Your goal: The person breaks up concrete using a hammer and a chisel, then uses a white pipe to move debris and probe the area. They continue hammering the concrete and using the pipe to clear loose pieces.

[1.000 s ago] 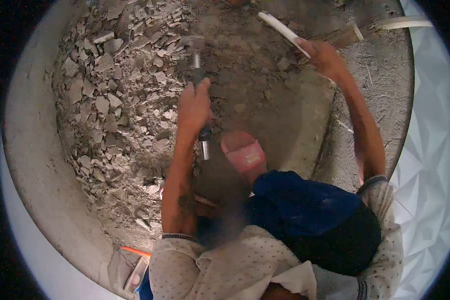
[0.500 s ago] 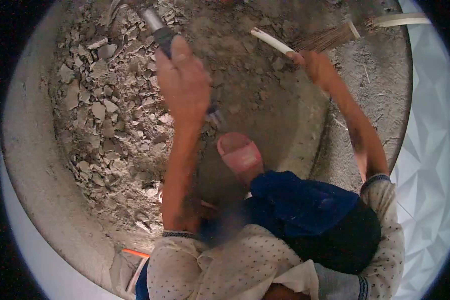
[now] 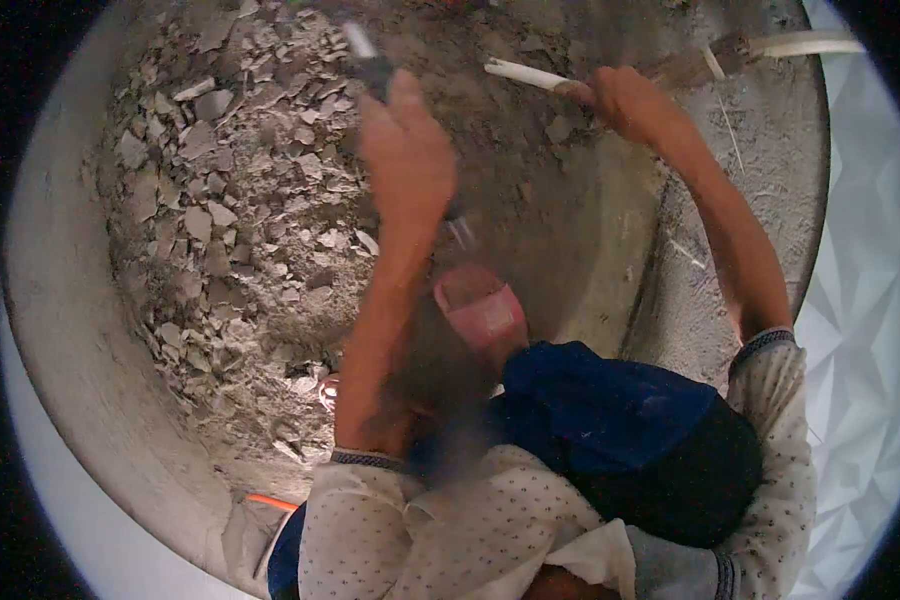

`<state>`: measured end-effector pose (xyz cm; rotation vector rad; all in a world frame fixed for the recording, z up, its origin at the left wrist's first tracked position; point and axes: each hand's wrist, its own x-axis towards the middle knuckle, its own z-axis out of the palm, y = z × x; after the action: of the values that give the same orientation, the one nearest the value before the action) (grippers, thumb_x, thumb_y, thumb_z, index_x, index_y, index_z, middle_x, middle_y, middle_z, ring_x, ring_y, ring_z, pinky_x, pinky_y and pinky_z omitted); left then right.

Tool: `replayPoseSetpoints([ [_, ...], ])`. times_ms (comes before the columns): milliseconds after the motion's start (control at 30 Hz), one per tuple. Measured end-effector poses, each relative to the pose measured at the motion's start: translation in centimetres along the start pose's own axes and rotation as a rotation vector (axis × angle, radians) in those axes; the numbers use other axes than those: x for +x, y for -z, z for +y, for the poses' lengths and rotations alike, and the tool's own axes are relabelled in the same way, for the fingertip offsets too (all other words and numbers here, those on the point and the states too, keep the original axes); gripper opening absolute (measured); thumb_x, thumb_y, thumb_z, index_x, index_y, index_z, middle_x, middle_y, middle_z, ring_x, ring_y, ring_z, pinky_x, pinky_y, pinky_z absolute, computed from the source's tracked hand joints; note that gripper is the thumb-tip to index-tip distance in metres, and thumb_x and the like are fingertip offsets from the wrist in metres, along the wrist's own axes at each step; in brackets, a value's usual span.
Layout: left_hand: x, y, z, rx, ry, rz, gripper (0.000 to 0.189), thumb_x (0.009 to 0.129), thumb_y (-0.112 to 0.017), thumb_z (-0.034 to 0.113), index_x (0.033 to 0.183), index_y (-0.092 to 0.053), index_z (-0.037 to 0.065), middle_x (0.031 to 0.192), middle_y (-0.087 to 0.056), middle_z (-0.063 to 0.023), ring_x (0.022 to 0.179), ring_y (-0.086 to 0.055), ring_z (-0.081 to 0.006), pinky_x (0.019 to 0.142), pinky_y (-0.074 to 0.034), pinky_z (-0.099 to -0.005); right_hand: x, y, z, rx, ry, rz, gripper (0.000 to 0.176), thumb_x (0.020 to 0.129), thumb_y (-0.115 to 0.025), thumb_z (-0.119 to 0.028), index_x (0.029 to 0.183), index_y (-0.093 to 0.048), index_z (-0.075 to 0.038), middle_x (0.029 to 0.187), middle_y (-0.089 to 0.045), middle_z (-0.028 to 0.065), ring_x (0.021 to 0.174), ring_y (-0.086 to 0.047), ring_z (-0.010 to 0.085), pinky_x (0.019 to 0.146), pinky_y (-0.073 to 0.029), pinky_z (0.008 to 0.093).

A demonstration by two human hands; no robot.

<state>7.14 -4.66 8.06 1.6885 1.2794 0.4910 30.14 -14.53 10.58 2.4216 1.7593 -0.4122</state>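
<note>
My left hand (image 3: 407,155) is closed round a dark-gripped tool with a shiny metal end (image 3: 359,41) above the fist and a smaller metal end (image 3: 461,233) below. Motion smears it, and I cannot tell its exact kind. It is over the dirt floor beside broken grey flakes (image 3: 198,222). My right hand (image 3: 635,105) is wrapped round a slim white stick (image 3: 525,74) that points left. Just beyond this hand are the brown bristles of a broom (image 3: 685,68), with a pale handle running right.
My foot in a pink slipper (image 3: 482,308) stands on the dirt between my arms. A curved concrete rim (image 3: 60,250) surrounds the rubble. White faceted panels (image 3: 860,300) line the right side. An orange strip (image 3: 270,502) lies at the lower left.
My left hand and its tool have moved right. My right hand has shifted slightly up and left, and the white stick has swung to lie flatter.
</note>
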Motion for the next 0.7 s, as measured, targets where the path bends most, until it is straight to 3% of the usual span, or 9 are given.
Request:
replayPoseSetpoints([
  [33,-0.1,-0.7,-0.2,0.039,-0.022,-0.037,0.043,0.092,-0.044,0.037,0.089,-0.053,-0.005,0.09,-0.059,-0.0306,0.086,-0.058,-0.0462,0.074,-0.045,-0.048,0.0,0.0,0.0,-0.01,0.02,-0.017,0.059,0.089,-0.047,-0.052,0.074,-0.063,0.003,0.061,-0.054,0.0259,0.065,-0.055,0.0468,0.059,-0.044,0.0497],
  [100,-0.6,-2.5,-2.0,0.15,-0.035,-0.293,0.043,0.093,-0.043,0.037,0.089,-0.053,-0.005,0.091,-0.059,-0.0308,0.087,-0.058,-0.0458,0.073,-0.045,-0.0478,0.5,1.0,-1.2,-0.034,-0.014,-0.116,0.058,0.09,-0.047,-0.05,0.075,-0.063,0.003,0.062,-0.054,0.0264,0.067,-0.055,0.0471,0.059,-0.045,0.0497],
  [167,0.2,-1.6,-3.3,0.15,-0.006,-0.378,0.043,0.093,-0.043,0.037,0.092,-0.052,-0.005,0.091,-0.059,-0.0314,0.086,-0.058,-0.0465,0.074,-0.045,-0.0486,0.4,2.5,-2.0,-0.064,-0.143,-0.288,0.055,0.09,-0.047,-0.049,0.077,-0.063,0.003,0.063,-0.055,0.0265,0.068,-0.055,0.0468,0.06,-0.045,0.0499],
  [200,0.6,-1.1,-2.9,0.15,0.004,-0.434,0.044,0.093,-0.042,0.038,0.094,-0.051,-0.005,0.091,-0.059,-0.0316,0.086,-0.058,-0.0469,0.074,-0.045,-0.049,0.3,2.2,-1.7,-0.045,-0.152,-0.242,0.055,0.09,-0.047,-0.049,0.077,-0.062,0.003,0.063,-0.055,0.0264,0.068,-0.055,0.0468,0.059,-0.044,0.05],
  [333,-0.1,0.9,2.0,-0.156,0.122,-0.052,0.045,0.092,-0.042,0.039,0.097,-0.051,-0.006,0.087,-0.059,-0.0322,0.087,-0.057,-0.0482,0.075,-0.043,-0.0518,-0.1,0.2,-0.3,0.037,-0.151,-0.136,0.058,0.09,-0.047,-0.051,0.076,-0.062,0.003,0.062,-0.054,0.0262,0.067,-0.054,0.047,0.059,-0.044,0.0505],
  [433,-0.4,-2.5,-0.7,-0.097,0.063,-0.032,0.046,0.092,-0.043,0.039,0.095,-0.051,-0.006,0.084,-0.059,-0.0313,0.086,-0.057,-0.0473,0.075,-0.043,-0.0519,-0.4,0.0,-0.1,0.01,-0.108,-0.09,0.061,0.088,-0.047,-0.053,0.074,-0.061,0.004,0.061,-0.054,0.026,0.066,-0.054,0.047,0.06,-0.044,0.0503],
  [533,0.4,-2.0,-2.0,0.134,0.028,-0.463,0.045,0.093,-0.042,0.039,0.094,-0.05,-0.005,0.086,-0.059,-0.0313,0.086,-0.058,-0.047,0.076,-0.043,-0.0525,0.5,0.4,-0.5,-0.011,-0.15,-0.159,0.061,0.087,-0.049,-0.055,0.073,-0.061,0.004,0.06,-0.054,0.0251,0.065,-0.054,0.046,0.06,-0.044,0.0494],
  [633,1.1,-0.7,-1.7,0.047,0.065,-0.296,0.045,0.095,-0.039,0.039,0.096,-0.052,-0.004,0.071,-0.056,-0.0229,0.069,-0.057,-0.0415,0.068,-0.046,-0.0494,0.7,0.7,-0.3,-0.029,-0.164,-0.207,0.062,0.086,-0.05,-0.055,0.073,-0.061,0.004,0.06,-0.055,0.0244,0.064,-0.056,0.0444,0.061,-0.045,0.0481],
  [700,0.4,-1.6,-0.8,-0.193,0.163,-0.095,0.045,0.095,-0.039,0.039,0.093,-0.054,-0.003,0.067,-0.055,-0.0215,0.068,-0.057,-0.041,0.067,-0.046,-0.0489,0.7,0.8,-0.2,-0.026,-0.157,-0.173,0.063,0.086,-0.049,-0.056,0.073,-0.061,0.005,0.061,-0.056,0.0242,0.064,-0.058,0.0436,0.061,-0.046,0.0477],
])
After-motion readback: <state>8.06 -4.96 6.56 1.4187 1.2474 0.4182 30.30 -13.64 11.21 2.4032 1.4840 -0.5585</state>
